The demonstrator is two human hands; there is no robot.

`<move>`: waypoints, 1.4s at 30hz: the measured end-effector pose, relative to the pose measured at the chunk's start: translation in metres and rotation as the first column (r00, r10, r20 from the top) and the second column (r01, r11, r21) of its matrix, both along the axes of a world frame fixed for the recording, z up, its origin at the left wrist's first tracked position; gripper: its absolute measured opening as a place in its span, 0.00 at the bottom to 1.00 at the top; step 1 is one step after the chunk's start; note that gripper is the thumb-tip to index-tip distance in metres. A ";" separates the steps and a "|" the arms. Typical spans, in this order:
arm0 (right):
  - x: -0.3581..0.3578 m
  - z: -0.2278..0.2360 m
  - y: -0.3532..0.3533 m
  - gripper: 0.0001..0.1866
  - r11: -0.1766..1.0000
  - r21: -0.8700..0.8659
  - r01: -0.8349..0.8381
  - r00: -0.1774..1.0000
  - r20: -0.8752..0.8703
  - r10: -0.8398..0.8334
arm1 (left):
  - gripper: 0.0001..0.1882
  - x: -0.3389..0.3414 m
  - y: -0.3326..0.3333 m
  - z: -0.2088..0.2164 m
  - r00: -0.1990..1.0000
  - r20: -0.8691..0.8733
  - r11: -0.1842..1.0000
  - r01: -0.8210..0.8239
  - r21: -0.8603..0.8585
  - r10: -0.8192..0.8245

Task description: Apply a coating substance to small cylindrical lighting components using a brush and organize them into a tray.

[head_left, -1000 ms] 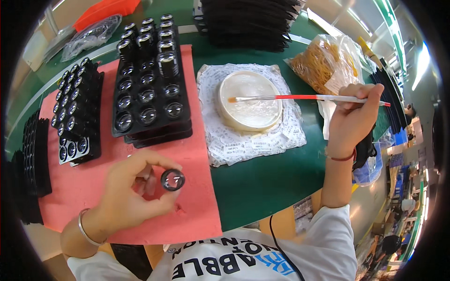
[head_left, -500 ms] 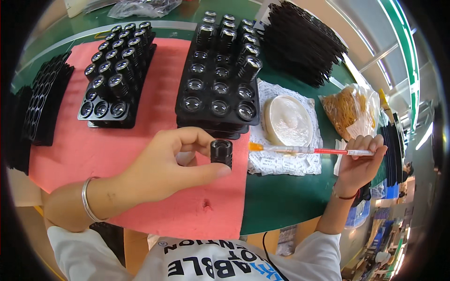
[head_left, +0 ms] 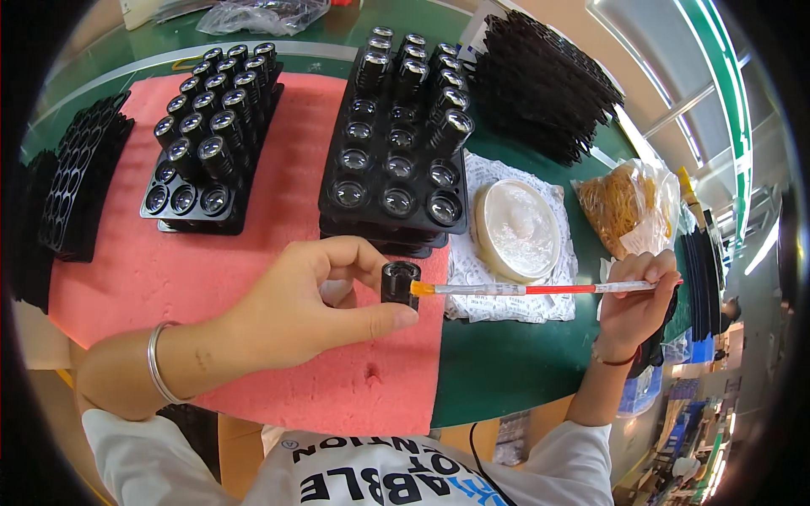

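Between the thumb and fingers of my left hand (head_left: 316,291) is a small black lens barrel (head_left: 399,283), held above the pink foam mat (head_left: 278,194). My right hand (head_left: 637,299) pinches the far end of a thin paintbrush (head_left: 557,289) with a red and clear handle. Its orange bristles meet the right side of the barrel near the rim. Behind my left hand stands a black tray (head_left: 329,221) bearing several lens barrels, some raised tall and others sunk in their holes. To the right, a round dish (head_left: 519,228) of clear, glossy substance rests on a printed paper packet (head_left: 460,304).
A second black tray (head_left: 239,215) with lens barrels sits left on the mat. Stacked black trays stand at the far left (head_left: 89,181) and back right (head_left: 540,88). A clear bag of tan strands (head_left: 629,202) lies right of the dish, on the green table (head_left: 498,363).
The paintbrush has moved left, and its bristles now reach the lens barrel, where before there was a gap. My right hand has shifted slightly left; my left hand keeps its hold.
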State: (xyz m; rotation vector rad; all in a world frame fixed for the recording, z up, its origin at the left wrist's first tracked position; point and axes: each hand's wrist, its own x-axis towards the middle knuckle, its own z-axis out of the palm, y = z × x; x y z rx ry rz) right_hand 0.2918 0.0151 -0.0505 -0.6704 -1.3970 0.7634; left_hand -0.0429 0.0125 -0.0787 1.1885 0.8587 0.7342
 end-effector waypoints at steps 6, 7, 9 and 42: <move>0.001 -0.002 0.002 0.18 1.000 0.009 0.013 1.000 0.016 -0.013 | 0.13 0.000 -0.001 0.003 1.000 0.010 1.000 -0.008 -0.014 0.008; 0.001 -0.003 0.003 0.17 1.000 0.009 0.023 1.000 -0.005 -0.023 | 0.13 0.000 -0.001 0.003 1.000 0.019 1.000 -0.004 -0.011 0.004; 0.001 -0.002 0.004 0.17 0.999 0.006 0.036 0.999 -0.024 -0.036 | 0.13 0.001 -0.001 0.002 1.000 0.029 1.000 0.002 -0.010 -0.002; 0.003 0.003 0.002 0.17 0.999 0.017 -0.030 0.991 -0.131 0.032 | 0.15 0.000 -0.001 -0.004 1.000 0.012 0.999 -0.007 0.043 0.007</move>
